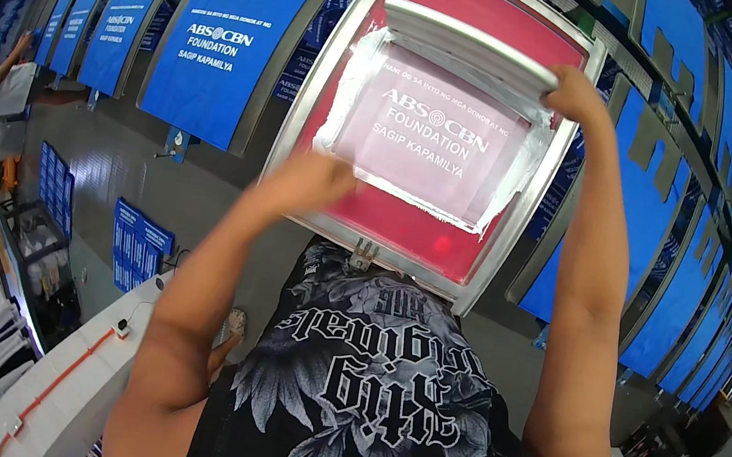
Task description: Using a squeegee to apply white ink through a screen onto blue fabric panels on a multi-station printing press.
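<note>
A silk-screen frame [534,192] with metal rails lies before me, tilted. Its red mesh [404,225] surrounds a pale rectangle with white lettering. Thick white ink [341,111] is smeared along the edges of that rectangle. Across its far side lies a long, pale squeegee [470,41]. My right hand [575,96] is closed around the squeegee's right end. Near the lower left corner of the inked area, my left hand [320,186] is smeared by motion, apart from the squeegee; its fingers cannot be made out.
Blue printed bags [214,45] lie on slanted boards to the left, and more blue bags [610,208] line the right. Hinge clamps [364,252] sit at the frame's near edge. A white ledge [79,375] is at lower left. Another person's arm [12,62] shows at far left.
</note>
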Action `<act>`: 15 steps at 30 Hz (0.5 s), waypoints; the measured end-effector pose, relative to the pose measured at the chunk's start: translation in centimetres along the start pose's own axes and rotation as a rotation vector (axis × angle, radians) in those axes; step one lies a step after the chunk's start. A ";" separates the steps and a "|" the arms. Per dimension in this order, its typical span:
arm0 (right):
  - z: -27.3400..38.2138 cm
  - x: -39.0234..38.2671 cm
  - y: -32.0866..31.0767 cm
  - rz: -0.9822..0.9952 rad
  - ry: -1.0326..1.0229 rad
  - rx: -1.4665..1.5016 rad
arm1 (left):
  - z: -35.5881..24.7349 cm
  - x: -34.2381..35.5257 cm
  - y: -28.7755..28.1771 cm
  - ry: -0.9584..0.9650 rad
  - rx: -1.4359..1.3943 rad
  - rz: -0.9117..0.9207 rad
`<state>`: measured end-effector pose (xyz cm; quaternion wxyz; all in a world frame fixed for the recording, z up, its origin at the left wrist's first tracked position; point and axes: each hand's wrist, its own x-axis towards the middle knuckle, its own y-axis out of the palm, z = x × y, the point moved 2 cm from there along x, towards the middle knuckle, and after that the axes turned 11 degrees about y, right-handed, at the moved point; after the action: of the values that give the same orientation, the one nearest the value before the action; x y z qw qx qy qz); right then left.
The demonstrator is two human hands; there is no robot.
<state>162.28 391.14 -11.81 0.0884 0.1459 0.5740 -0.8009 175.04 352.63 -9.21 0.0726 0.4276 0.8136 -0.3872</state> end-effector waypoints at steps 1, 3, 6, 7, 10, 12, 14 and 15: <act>-0.1 0.0 1.1 0.014 0.036 0.030 | 0.7 -2.5 3.7 -0.038 0.141 0.156; 2.4 -0.2 0.5 0.205 0.122 0.084 | 4.9 -6.6 11.8 -0.148 -0.239 0.360; 5.0 -0.3 0.2 0.023 -0.015 0.016 | 7.3 -7.4 18.9 -0.106 -0.547 0.072; 5.7 -0.2 0.6 0.015 -0.008 0.015 | 7.6 -7.1 19.5 -0.102 -0.704 0.098; 7.5 0.3 1.0 -0.068 -0.048 -0.051 | 6.3 -6.9 18.7 -0.045 -0.841 0.138; 8.1 -0.5 0.3 -0.098 0.007 -0.057 | 3.6 -7.7 17.0 -0.028 -0.909 0.106; 8.2 -2.0 0.2 -0.096 0.029 -0.075 | 2.1 -7.8 15.4 -0.014 -0.892 0.140; 8.1 -2.8 0.3 -0.084 0.039 -0.090 | 1.6 -7.9 14.9 -0.012 -0.879 0.163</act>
<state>163.90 383.28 -8.67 0.0500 0.1331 0.6165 -0.7744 190.78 351.45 -15.26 0.2826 0.4163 0.8642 -0.0002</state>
